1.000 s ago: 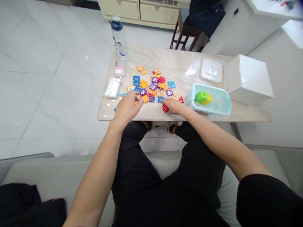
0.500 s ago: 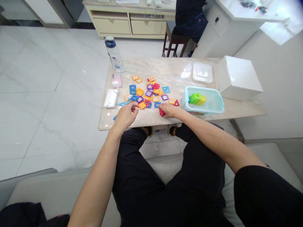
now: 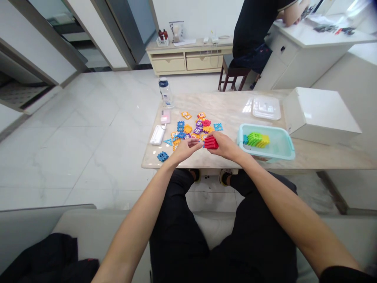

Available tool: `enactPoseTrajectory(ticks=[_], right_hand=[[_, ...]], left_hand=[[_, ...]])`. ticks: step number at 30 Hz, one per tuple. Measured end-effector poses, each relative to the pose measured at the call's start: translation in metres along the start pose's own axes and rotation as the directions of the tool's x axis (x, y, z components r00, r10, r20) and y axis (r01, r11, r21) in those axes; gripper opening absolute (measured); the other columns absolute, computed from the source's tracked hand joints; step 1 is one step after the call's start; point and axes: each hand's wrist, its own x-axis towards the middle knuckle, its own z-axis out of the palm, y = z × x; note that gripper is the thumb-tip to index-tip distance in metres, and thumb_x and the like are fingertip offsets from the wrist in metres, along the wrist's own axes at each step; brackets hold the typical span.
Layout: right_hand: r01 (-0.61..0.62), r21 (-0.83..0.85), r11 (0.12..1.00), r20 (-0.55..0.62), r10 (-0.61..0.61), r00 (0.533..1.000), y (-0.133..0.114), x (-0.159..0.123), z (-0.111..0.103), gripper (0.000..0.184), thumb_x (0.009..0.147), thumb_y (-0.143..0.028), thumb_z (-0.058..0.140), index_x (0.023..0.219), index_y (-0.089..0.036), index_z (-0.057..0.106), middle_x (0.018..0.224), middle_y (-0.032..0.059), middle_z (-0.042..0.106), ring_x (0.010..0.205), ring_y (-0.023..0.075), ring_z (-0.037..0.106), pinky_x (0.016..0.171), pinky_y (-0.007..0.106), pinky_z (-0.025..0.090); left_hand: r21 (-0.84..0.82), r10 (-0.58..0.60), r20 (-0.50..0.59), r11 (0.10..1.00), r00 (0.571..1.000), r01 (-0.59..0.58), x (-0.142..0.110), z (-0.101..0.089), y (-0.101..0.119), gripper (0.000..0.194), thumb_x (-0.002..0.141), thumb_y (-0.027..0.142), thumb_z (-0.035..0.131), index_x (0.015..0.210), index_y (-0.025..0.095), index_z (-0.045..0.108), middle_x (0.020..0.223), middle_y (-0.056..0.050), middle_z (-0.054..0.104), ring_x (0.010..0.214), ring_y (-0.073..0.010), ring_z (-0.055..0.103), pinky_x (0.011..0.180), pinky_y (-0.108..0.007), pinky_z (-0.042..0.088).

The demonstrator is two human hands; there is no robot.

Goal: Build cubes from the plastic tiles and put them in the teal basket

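Note:
My right hand (image 3: 226, 146) grips a stack of red interlocking plastic tiles (image 3: 211, 143) just above the near part of the table. To its left, my left hand (image 3: 186, 151) is open, thumb and fingers apart, with its fingertips close to the red stack. Behind both hands lies a loose spread of blue, orange, purple and red tiles (image 3: 188, 129), partly hidden by them. A small stack of blue tiles (image 3: 162, 156) rests by the table's near left edge. Green tiles (image 3: 254, 138) and yellow ones stand inside a light blue bin (image 3: 266, 158) on the right.
A water bottle (image 3: 166, 93), a pink card-like item (image 3: 165, 116) and a white packet (image 3: 158, 135) line the table's left side. A clear lid (image 3: 266, 108) and a white box (image 3: 322, 114) are at the right. Beyond the table, a person (image 3: 250, 35) is at a stool.
My right hand has lifted the red stack off the table, and my left hand has moved right toward it. The view has tilted up, and the blue stack at the left now shows fully.

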Motion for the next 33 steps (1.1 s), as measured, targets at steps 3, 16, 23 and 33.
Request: enactPoseTrajectory(ticks=[3, 16, 23, 33], right_hand=[[0.067, 0.102, 0.993, -0.104, -0.057, 0.993, -0.009, -0.01, -0.01, 0.05, 0.093, -0.026, 0.079, 0.14, -0.021, 0.061, 0.138, 0.017, 0.073, 0.127, 0.0353, 0.071, 0.11, 0.05, 0.057], [0.083, 0.102, 0.991, -0.369, -0.04, 0.929, -0.005, -0.033, -0.03, 0.051, 0.094, -0.018, 0.073, 0.143, -0.025, 0.059, 0.137, 0.0177, 0.069, 0.13, 0.0392, 0.065, 0.113, 0.059, 0.056], [0.11, 0.109, 0.988, -0.322, -0.07, 0.944, -0.005, -0.033, -0.034, 0.058, 0.094, -0.012, 0.073, 0.149, -0.023, 0.058, 0.14, 0.0178, 0.066, 0.138, 0.0386, 0.061, 0.12, 0.059, 0.053], [-0.042, 0.807, 0.589, -0.119, 0.233, 0.965, -0.004, -0.031, -0.052, 0.086, 0.089, -0.059, 0.092, 0.161, -0.029, 0.056, 0.161, 0.0143, 0.066, 0.149, 0.0336, 0.066, 0.129, 0.058, 0.054]], left_hand=[[-0.16, 0.025, 0.105, 0.987, 0.994, -0.008, -0.001, 0.022, 0.02, 0.064, 0.083, 0.065, 0.095, 0.122, 0.016, 0.084, 0.128, -0.018, 0.085, 0.118, -0.0324, 0.079, 0.108, -0.049, 0.061], [-0.279, 0.133, -0.034, 0.95, 0.991, -0.137, 0.008, 0.099, 0.047, 0.072, 0.065, 0.04, 0.109, 0.125, 0.017, 0.076, 0.132, -0.019, 0.083, 0.126, -0.0354, 0.079, 0.116, -0.051, 0.06], [-0.181, 0.115, -0.112, 0.974, 0.987, -0.134, 0.01, 0.105, 0.051, 0.055, 0.071, 0.03, 0.097, 0.12, 0.016, 0.075, 0.129, -0.017, 0.084, 0.124, -0.035, 0.08, 0.116, -0.051, 0.06], [-0.318, 0.145, -0.195, 0.926, 0.97, -0.202, 0.013, 0.092, 0.062, 0.066, 0.08, 0.046, 0.095, 0.135, 0.017, 0.073, 0.146, -0.018, 0.079, 0.139, -0.0354, 0.074, 0.122, -0.049, 0.057]])
